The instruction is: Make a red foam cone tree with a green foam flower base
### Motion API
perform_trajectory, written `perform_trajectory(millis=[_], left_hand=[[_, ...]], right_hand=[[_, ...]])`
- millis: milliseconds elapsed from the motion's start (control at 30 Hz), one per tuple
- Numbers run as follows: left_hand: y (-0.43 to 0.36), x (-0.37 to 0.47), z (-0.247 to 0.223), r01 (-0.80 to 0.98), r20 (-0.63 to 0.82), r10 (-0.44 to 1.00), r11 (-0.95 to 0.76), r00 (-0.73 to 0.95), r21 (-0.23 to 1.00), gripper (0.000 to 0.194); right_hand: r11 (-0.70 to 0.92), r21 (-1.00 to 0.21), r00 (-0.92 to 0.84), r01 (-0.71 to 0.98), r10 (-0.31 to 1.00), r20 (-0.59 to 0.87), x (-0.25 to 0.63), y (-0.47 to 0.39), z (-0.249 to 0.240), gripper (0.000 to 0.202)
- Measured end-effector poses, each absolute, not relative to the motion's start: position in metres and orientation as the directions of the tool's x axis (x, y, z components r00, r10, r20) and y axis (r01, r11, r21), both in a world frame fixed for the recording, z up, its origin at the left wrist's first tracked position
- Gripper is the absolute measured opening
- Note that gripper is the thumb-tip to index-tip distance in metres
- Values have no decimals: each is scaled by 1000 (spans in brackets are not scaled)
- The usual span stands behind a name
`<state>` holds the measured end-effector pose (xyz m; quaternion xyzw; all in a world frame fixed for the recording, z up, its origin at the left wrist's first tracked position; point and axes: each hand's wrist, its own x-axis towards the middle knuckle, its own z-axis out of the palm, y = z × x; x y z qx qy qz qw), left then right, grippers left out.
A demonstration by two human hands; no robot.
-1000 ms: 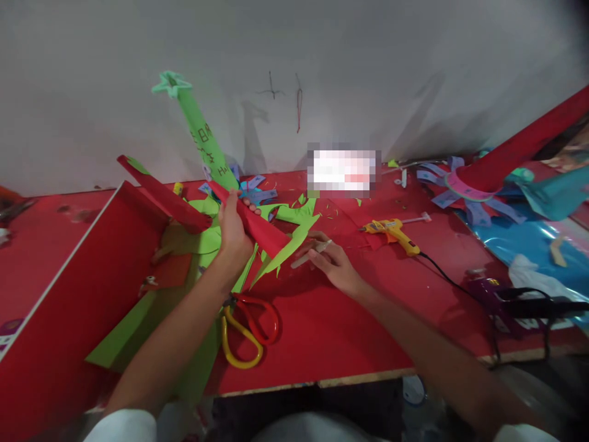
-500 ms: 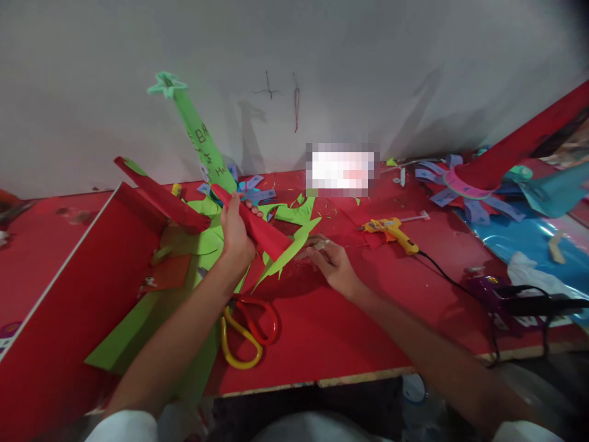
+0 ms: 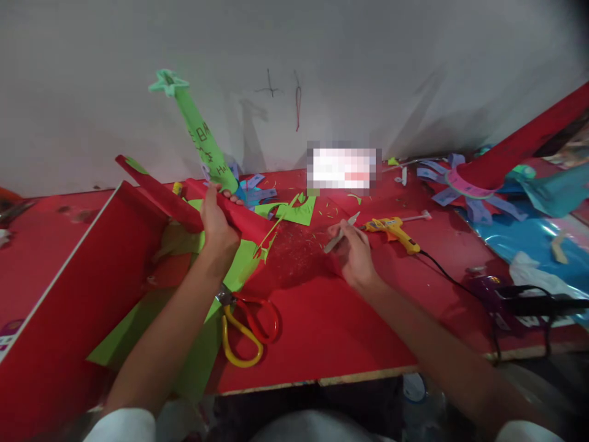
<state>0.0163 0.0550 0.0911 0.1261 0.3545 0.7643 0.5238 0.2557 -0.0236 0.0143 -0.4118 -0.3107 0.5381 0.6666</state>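
My left hand (image 3: pixel 219 224) is wrapped round a red paper cone (image 3: pixel 251 222), whose wider end points right. Ragged light-green paper (image 3: pixel 263 248) hangs by that end; I cannot tell whether it is attached. In my right hand (image 3: pixel 356 255), closed in a pinch, is a thin greyish flat strip (image 3: pixel 334 241) of a kind I cannot make out. A yellow glue gun (image 3: pixel 391 230) lies just right of those fingers. Scissors (image 3: pixel 243 334) with red and yellow handles rest below my left hand, their blades partly over green paper (image 3: pixel 197 350).
A green paper tower (image 3: pixel 202 135) with a star top stands behind my left hand. Left are a red panel (image 3: pixel 83 294) and another red paper tube (image 3: pixel 156 190). Green offcuts (image 3: pixel 299 209) litter the red table (image 3: pixel 322 344). A cord runs from the glue gun; a red cone (image 3: pixel 519 150) leans far right.
My left hand has drawn the red cone leftward, away from my right hand. My right hand has moved right and slightly up, close to the glue gun, and the greyish strip shows more clearly.
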Motion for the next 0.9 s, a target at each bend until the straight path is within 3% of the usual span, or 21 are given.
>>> perform_trajectory(millis=[100,200,400,600,900], left_hand=[[56,12,96,-716,-181,884,-213,-431,664,28],[56,13,96,-720,-170,891,-214,-421,660,26],[47,28,86,-711,-149,905,-201,-398,674,22],[41,43,77,-679,-120,913,-196,-389,707,22],[34,55,80,-667,-106,918,-195,-382,719,25]], right_hand=[[155,-878,326,-452,945,-1,262,-19,13,52],[135,-897,279,-421,960,13,263,-19,11,53],[29,-963,-100,-268,993,58,248,-33,13,45],[139,-989,-396,-53,906,148,240,-44,18,58],[18,-996,-673,-83,736,70,230,-55,23,60]])
